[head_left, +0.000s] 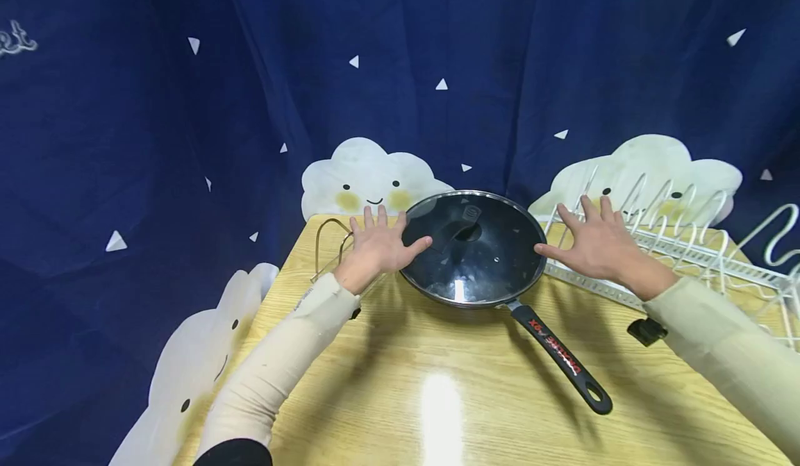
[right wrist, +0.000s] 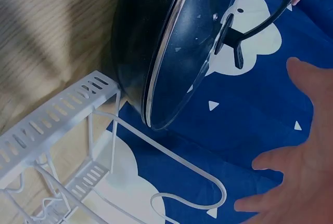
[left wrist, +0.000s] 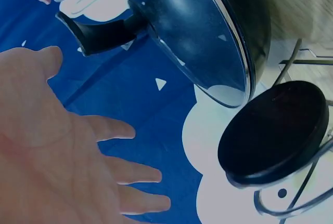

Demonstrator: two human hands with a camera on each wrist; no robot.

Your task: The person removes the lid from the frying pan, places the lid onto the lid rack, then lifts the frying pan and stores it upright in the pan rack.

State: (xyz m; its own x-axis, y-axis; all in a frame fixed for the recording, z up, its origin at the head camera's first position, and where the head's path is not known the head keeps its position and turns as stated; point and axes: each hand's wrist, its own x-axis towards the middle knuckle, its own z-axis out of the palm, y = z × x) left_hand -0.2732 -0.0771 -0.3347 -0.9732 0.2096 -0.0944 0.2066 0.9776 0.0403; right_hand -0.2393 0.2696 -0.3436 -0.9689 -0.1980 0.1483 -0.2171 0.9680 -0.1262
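A black frying pan (right wrist: 132, 42) stands on the table under a glass lid (head_left: 481, 271) with a metal rim. On top of the lid is a black knob (left wrist: 104, 36), and the pan's long black handle (head_left: 559, 355) points toward the front right. My left hand (head_left: 378, 247) hovers by the lid's left side, palm forward with fingers spread. On the other side, my right hand (head_left: 596, 244) is also spread, over the near end of a white wire dish rack (head_left: 662, 244). Both hands hold nothing and look apart from the lid in the wrist views.
A small wire stand (head_left: 317, 251) sits at the table's left back, behind my left forearm. On it, in the left wrist view, leans a black round disc (left wrist: 273, 130). A blue curtain (head_left: 400, 70) with clouds and triangles hangs behind the wooden table (head_left: 375, 396).
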